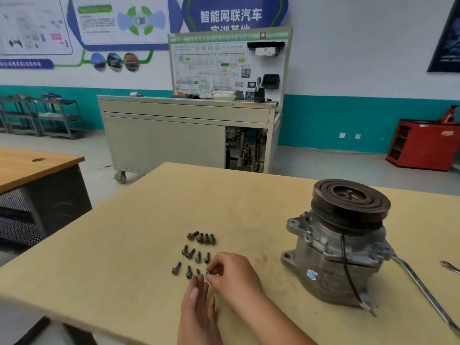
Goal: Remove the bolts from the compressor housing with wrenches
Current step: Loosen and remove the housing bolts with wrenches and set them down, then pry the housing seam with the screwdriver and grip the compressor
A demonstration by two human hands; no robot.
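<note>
The grey compressor (341, 247) stands on the tan table (124, 257) at the right, its dark pulley (349, 200) facing up. Several dark bolts (196, 252) lie in rows on the table left of it. My right hand (231, 272) pinches a small bolt (207, 273) at the near end of the rows. My left hand (199, 302) lies flat beside it with straight fingers, fingertips touching the table by the bolts. A long wrench (420, 287) lies right of the compressor, its head at the housing.
Another wrench end (449, 266) shows at the right edge. A wooden desk (29, 165) stands to the left. Beyond the table are a grey training bench (186, 135) on casters and a red cabinet (423, 145).
</note>
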